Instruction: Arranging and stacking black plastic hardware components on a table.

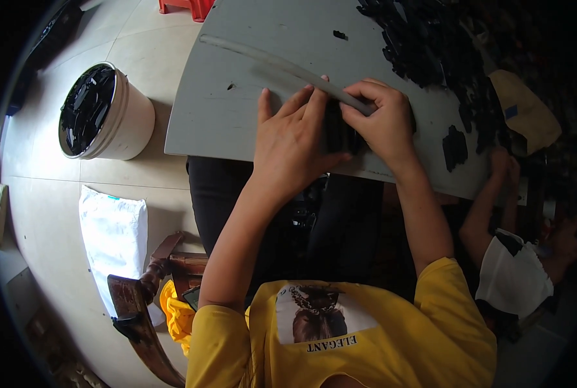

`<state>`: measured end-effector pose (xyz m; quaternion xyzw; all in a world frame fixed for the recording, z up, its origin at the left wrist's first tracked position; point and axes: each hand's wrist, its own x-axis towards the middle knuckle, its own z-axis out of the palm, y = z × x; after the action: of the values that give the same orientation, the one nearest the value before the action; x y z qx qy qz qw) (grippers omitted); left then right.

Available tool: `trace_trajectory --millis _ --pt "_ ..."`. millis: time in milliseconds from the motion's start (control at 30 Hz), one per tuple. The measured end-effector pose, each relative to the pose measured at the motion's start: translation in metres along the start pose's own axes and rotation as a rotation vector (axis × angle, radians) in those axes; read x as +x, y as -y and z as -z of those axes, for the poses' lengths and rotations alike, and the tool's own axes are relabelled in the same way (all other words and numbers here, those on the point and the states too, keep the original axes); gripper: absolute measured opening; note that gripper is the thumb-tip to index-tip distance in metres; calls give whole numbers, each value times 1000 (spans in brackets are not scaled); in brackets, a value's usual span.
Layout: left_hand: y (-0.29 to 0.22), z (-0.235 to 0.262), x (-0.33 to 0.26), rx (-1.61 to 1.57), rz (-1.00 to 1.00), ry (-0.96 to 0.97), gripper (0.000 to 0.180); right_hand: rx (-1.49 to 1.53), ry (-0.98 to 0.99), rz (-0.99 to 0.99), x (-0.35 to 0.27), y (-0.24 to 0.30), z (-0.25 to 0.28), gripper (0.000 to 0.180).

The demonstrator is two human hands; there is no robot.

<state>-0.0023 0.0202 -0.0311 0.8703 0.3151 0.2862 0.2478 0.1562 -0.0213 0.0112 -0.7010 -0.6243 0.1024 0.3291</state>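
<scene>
A long, pale grey rod (256, 55) slants across the grey tabletop (204, 123), its far end toward the upper left. My right hand (387, 119) is closed round the near end, thumb and fingers pinching it. Beside it, my left hand (291, 142) lies with fingers stretched out and apart; some fingertips reach the rod, and the thumb points right. Dark pieces (340, 132) sit between my hands near the table's front edge, partly hidden by them. What exactly they are cannot be made out.
Glossy black pieces (424, 48) are heaped at the far right, with a smaller black clump (455, 147) nearer. A white bucket (133, 119) full of black pieces stands on the floor at left, near a white sack (113, 239). Another person's hands (503, 161) are at the table's right edge.
</scene>
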Motion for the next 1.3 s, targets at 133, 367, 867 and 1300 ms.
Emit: trace_trajectory --millis 133,367,867,1300 --pt "1 -2 0 5 -29 -8 93 -20 -53 30 0 -3 -3 10" --pt "-2 0 0 18 -28 31 96 -66 16 22 -1 -3 5 7" --pt "-1 -5 -2 68 -60 0 100 -7 62 67 -4 -6 6 8" --pt "-3 -4 -3 99 -40 22 91 -159 331 21 1 4 27 19"
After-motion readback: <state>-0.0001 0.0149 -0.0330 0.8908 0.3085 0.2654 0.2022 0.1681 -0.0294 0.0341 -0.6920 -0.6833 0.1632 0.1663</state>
